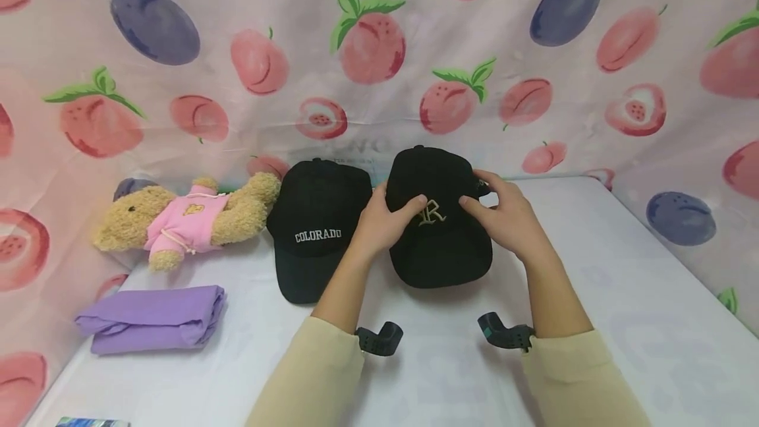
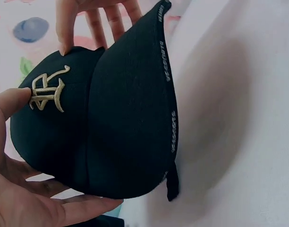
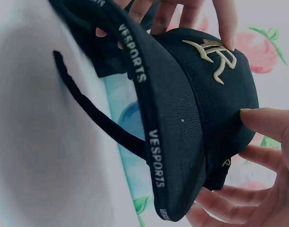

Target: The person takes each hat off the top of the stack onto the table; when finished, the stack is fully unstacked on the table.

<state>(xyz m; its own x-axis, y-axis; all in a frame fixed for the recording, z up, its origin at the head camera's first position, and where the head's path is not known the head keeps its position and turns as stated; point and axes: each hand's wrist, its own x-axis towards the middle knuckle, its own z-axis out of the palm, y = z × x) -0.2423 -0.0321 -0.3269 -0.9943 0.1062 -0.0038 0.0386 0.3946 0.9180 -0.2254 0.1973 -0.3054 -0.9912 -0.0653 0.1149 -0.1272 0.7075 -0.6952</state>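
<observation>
R cap [image 1: 440, 229]: held at both sides, so the crown stays up.
Left hand [image 1: 385, 216]: curled around its left side.
Right hand [image 1: 504, 216]: curled around its right side.
Colorado cap [image 1: 311, 232]: laid just left of it.

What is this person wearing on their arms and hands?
Both arms wear long pale cream sleeves ending short of the wrists. A small black camera clip sits under the left wrist and another, black with teal, under the right. The hands are bare: no gloves.
</observation>
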